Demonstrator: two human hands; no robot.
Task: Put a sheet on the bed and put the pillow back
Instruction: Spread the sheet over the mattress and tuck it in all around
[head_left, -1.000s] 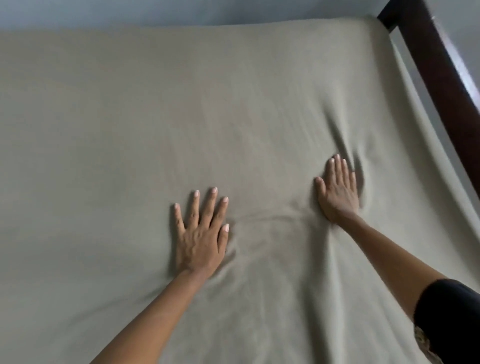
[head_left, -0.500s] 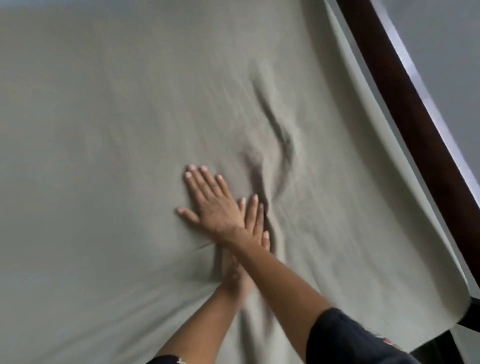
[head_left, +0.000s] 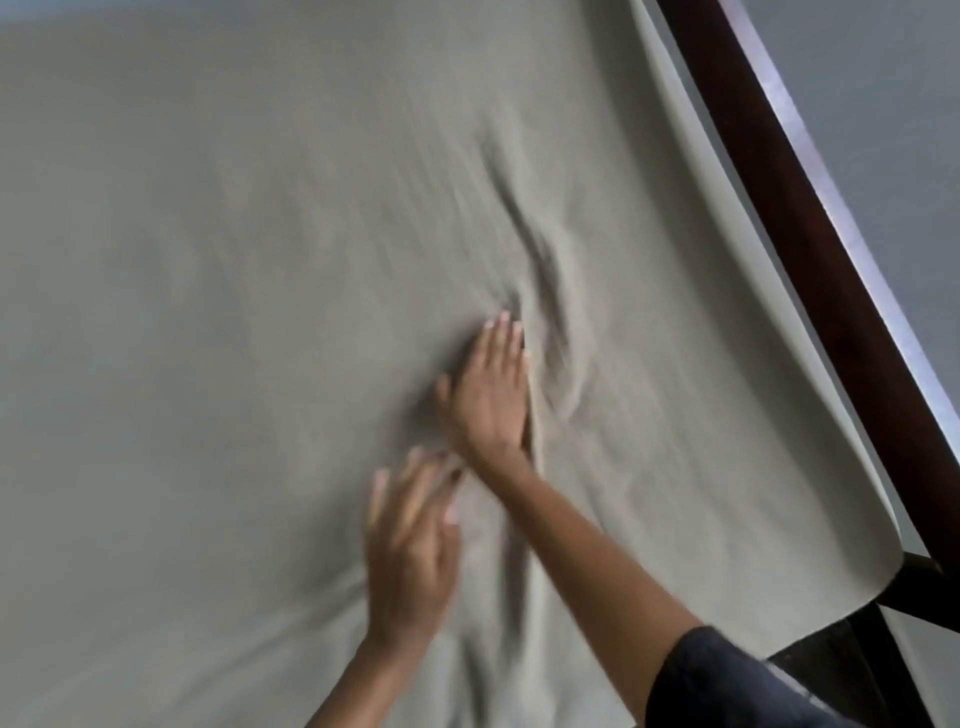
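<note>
Now the sheet (head_left: 208, 312) lies spread over the bed, filling most of the frame, and its right edge hangs beside the dark wooden bed frame (head_left: 810, 291) that runs down the right side. At centre the right hand (head_left: 488, 389) lies flat on the cloth with its fingers straight and together, and a ridge of wrinkles rises just right of it. Below it, the left hand (head_left: 410, 551) is blurred, its fingers straight and spread; whether it touches the sheet is unclear.

Wrinkled beige sheet (head_left: 218, 291) across the bed.
</note>
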